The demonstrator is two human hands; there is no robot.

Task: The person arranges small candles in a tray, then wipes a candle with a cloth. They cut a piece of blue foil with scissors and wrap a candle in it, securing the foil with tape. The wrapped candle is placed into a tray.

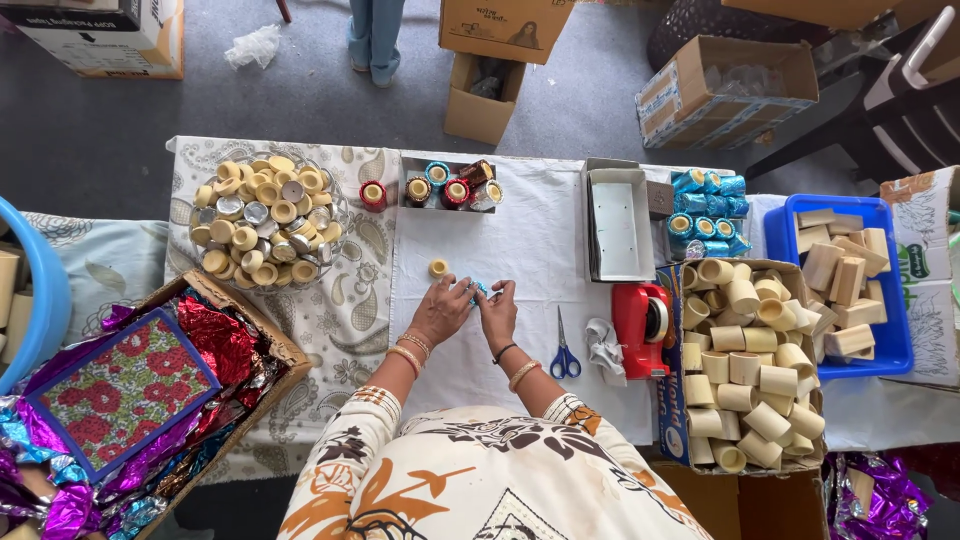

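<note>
your left hand (440,310) and right hand (498,315) meet over the white desk (530,250), fingers pinched together on a small blue foil-wrapped piece (481,291) held between them, pressed low against the cloth; how tight each grip is, you cannot tell exactly

just beyond your left hand, one bare cream cup (438,267) sits alone on the desk. further past it, a shallow tray (448,165) holds wrapped cups in blue and red. off beyond your left hand, a glass bowl (335,215) piled with cream cups

near your right hand, blue-handled scissors (565,352), then a crumpled white scrap (604,350), then a red tape dispenser (641,325). further out on that side, a carton of cream tubes (745,360)

well out from your left hand, a box of shiny foil sheets (215,335), red and purple
</note>
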